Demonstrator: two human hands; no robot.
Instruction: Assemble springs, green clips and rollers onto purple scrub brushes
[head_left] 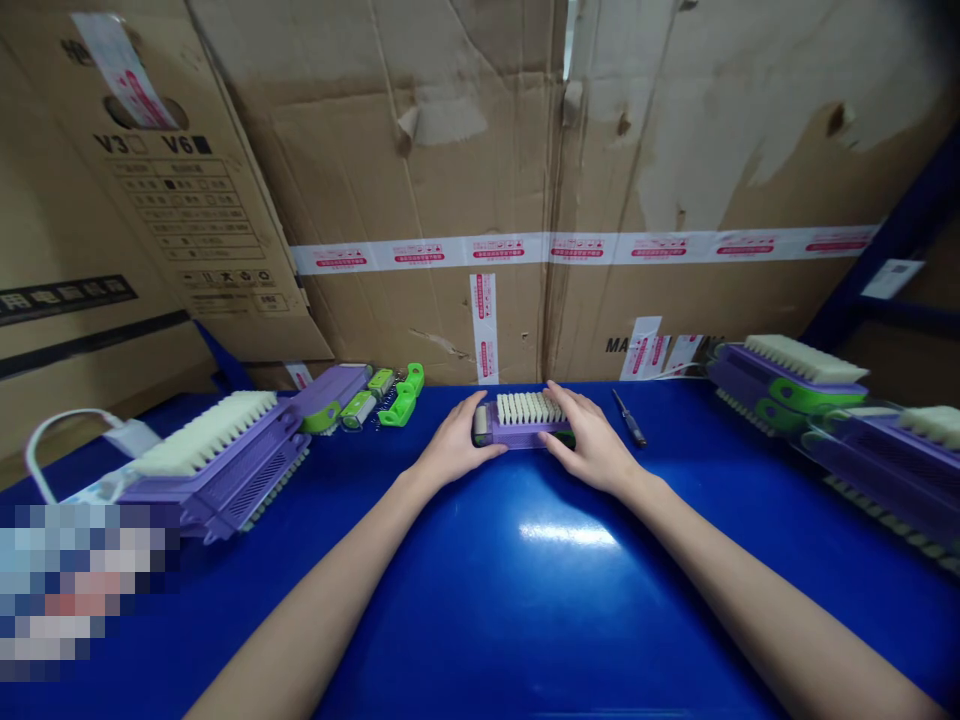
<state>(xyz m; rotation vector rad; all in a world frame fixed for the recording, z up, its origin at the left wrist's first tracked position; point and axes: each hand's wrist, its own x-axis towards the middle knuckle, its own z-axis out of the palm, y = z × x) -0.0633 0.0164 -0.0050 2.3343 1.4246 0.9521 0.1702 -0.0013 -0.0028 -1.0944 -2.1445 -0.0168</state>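
In the head view, the right hand (596, 442) hides the right end of the purple brush (516, 434); another brush (900, 475) is cut off at the right edge. At the back of the blue table (480, 620), the held brush shows bristles upward, long axis left to right. It and the left hand (452, 440) clasp opposite ends, fingers and thumbs partly spread.

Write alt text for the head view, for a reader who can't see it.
A person's left hand and right hand hold a purple block with pale bristles by its ends at a blue table. A screwdriver lies to the right; similar purple blocks sit at both sides, with cardboard behind.
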